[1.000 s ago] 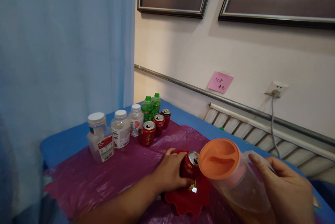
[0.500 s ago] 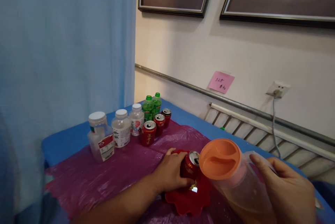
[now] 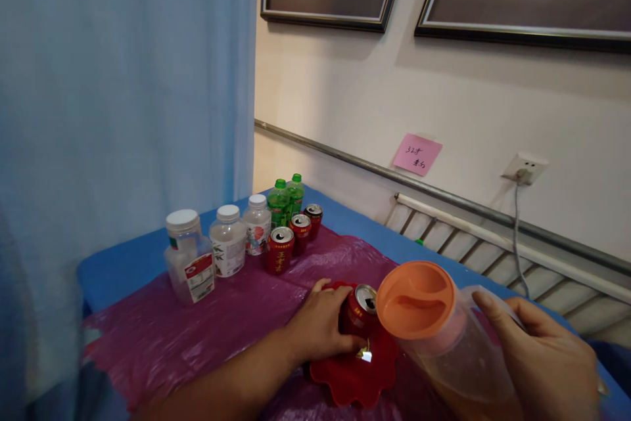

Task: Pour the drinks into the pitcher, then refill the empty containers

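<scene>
My left hand (image 3: 323, 324) is wrapped round an opened red drink can (image 3: 355, 316), which stands on a red scalloped plate (image 3: 348, 378). In my right hand (image 3: 547, 349) is the handle of a translucent plastic pitcher (image 3: 473, 368) with an orange lid (image 3: 417, 299). The pitcher leans toward the can, its lid's edge right beside the can's top. Some liquid shows low in the pitcher. Whether any liquid runs from the spout I cannot tell, since the lid hides that side.
Behind stand several red cans (image 3: 280, 251), lidded clear jars (image 3: 190, 257) and green bottles (image 3: 279, 203). A purple plastic sheet (image 3: 217, 335) covers part of the blue table (image 3: 128, 257). A radiator (image 3: 453, 224) runs along the wall at right; a blue curtain (image 3: 128, 92) hangs left.
Almost nothing differs. My right hand and the pitcher have shifted very slightly to the right; my left hand stays on the can.
</scene>
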A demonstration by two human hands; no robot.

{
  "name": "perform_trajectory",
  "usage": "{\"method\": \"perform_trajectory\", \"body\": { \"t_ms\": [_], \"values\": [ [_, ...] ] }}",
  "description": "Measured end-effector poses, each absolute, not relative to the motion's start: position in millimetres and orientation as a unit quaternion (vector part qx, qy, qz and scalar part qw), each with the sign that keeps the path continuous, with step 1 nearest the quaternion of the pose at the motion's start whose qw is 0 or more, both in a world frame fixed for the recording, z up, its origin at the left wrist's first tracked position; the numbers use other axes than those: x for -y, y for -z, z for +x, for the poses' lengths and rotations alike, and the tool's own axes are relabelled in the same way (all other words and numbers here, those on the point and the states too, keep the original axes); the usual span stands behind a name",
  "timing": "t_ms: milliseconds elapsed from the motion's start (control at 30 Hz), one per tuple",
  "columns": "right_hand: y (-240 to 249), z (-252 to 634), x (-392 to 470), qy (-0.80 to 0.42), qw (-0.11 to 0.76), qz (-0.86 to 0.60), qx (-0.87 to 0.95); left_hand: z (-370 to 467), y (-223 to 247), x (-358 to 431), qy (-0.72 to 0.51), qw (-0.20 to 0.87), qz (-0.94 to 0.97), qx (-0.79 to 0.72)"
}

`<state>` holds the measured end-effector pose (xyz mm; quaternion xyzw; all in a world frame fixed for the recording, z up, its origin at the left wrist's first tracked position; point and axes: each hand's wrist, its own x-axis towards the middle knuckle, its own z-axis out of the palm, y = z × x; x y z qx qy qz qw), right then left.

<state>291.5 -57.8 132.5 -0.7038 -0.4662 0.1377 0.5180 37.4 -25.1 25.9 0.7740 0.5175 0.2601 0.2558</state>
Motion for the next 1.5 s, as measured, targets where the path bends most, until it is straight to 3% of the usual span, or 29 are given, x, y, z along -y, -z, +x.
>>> {"method": "perform_trajectory", "body": {
  "t_ms": [1500],
  "values": [
    [-117.4, 310.0, 53.4, -0.157, 0.500, -0.712, 0.467, 38.3, -25.8, 26.9, -0.254, 0.251, 0.775, -0.522]
  ]
}}
